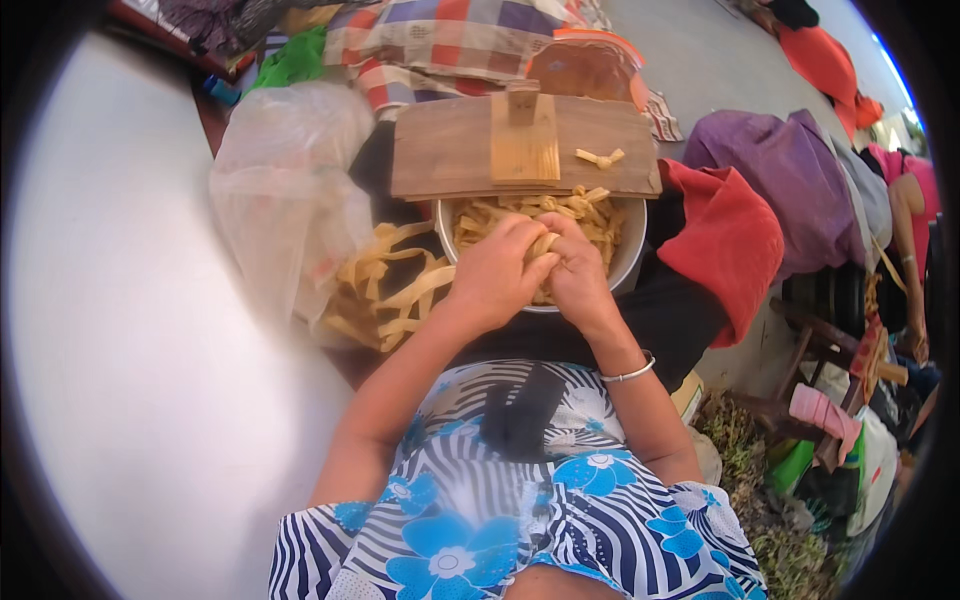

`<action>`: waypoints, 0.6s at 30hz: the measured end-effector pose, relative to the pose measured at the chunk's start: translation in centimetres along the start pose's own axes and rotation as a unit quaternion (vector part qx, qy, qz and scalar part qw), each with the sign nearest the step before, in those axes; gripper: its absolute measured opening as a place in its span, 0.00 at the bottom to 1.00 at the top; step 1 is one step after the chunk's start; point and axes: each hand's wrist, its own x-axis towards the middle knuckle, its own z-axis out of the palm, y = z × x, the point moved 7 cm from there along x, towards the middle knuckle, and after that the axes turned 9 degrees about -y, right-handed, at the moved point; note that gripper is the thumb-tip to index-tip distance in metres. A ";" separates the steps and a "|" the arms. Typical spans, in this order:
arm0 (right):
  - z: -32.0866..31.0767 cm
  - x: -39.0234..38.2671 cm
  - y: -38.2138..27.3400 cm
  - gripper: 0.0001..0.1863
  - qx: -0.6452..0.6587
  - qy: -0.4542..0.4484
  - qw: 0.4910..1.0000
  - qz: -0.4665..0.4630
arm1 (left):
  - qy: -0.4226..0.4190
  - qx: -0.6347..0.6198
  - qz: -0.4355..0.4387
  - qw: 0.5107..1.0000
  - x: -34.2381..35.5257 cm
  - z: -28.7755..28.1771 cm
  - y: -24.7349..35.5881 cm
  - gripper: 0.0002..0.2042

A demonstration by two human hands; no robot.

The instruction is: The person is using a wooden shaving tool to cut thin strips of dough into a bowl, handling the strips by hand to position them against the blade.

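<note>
Over a white-rimmed metal bowl (638, 240), my left hand (497, 268) and my right hand (580, 272) meet with their fingers closed. Between them they pinch a yellowish-tan strip (541, 246) that looks like tofu skin; most of it is hidden by the fingers. Tan knotted pieces (592, 208) fill the bowl behind my hands. A wooden board (440, 150) lies across the bowl's far side, and one small tied knot (600, 158) rests on its right part. Loose tan strips (385, 285) hang in a heap left of the bowl.
A clear plastic bag (290, 190) sits by the loose strips. Checked cloth (450, 40) and an orange-rimmed container (590, 65) are beyond the board. Red cloth (725, 250) drapes to the right of the bowl. Another person's arm (908, 240) shows at the far right, near a wooden stool (800, 365).
</note>
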 end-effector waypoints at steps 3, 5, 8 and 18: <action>-0.9 -0.1 -0.1 0.08 -0.102 0.059 0.993 -0.003 | 0.028 -0.053 -0.013 0.998 1.1 0.9 -1.6 0.12; -1.0 -0.3 -2.3 0.06 -0.127 0.092 0.987 -0.043 | 0.034 -0.197 -0.064 0.978 1.3 2.0 -4.1 0.11; -1.5 -0.3 -2.8 0.05 -0.104 0.123 0.986 -0.038 | -0.004 -0.420 -0.162 0.893 0.9 4.3 -6.8 0.11; -5.6 1.3 -1.1 0.15 0.206 0.112 0.970 0.062 | 0.010 -0.232 -0.067 0.970 -2.4 0.7 -5.8 0.05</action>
